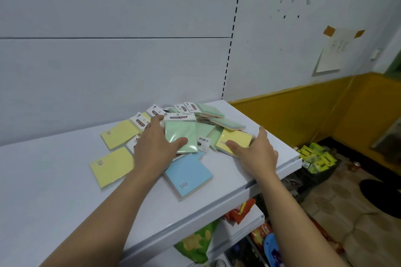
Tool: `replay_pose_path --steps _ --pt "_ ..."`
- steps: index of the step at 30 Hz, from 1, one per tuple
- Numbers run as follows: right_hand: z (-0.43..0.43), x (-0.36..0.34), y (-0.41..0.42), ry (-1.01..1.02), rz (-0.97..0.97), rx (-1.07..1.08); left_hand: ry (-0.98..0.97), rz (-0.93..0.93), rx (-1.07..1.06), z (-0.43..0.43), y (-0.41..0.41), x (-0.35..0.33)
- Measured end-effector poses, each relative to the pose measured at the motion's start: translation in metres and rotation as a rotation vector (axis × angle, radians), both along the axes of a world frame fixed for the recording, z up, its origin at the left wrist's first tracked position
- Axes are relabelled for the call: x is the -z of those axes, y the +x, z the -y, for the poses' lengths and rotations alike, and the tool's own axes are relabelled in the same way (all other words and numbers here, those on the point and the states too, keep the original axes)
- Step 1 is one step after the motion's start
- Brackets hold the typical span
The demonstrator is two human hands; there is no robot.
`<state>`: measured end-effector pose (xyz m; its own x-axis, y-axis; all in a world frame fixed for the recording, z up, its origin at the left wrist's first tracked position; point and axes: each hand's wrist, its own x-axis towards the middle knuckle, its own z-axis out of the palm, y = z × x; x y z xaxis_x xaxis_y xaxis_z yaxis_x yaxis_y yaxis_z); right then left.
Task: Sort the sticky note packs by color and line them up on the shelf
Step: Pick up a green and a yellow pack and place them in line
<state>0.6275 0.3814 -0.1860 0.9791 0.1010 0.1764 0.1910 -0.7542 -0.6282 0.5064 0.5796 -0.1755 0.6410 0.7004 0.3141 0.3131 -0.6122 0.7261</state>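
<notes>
Reaching into a jumbled pile of sticky note packs on a white shelf (pixel 217 197), the left hand (pixel 155 147) pinches a green pack (pixel 180 134), thumb on top, while the right hand (pixel 256 154) grips a yellow pack (pixel 237 137). A blue pack (pixel 188 174) lies just below the left hand; two more yellow packs (pixel 112 166) sit to its left.
</notes>
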Motion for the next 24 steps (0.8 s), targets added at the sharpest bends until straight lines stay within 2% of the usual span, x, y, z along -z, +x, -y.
replay_pose_path --steps 7,12,15,20,24 --pt "0.010 -0.002 0.000 0.293 -0.090 0.003 -0.192 0.167 0.039 0.004 -0.006 0.001" --pt "0.018 -0.008 0.004 0.388 -0.134 -0.030 -0.234 0.189 0.074 0.005 -0.008 0.002" --pt "0.023 -0.012 0.005 0.315 -0.109 -0.041 -0.242 0.177 0.103 0.002 -0.008 0.001" --pt "0.033 -0.019 0.004 -0.017 -0.037 -0.024 -0.335 0.206 0.150 -0.001 -0.009 -0.002" --pt "0.037 -0.024 0.002 -0.057 -0.083 -0.030 -0.412 0.219 0.184 0.003 -0.012 -0.009"
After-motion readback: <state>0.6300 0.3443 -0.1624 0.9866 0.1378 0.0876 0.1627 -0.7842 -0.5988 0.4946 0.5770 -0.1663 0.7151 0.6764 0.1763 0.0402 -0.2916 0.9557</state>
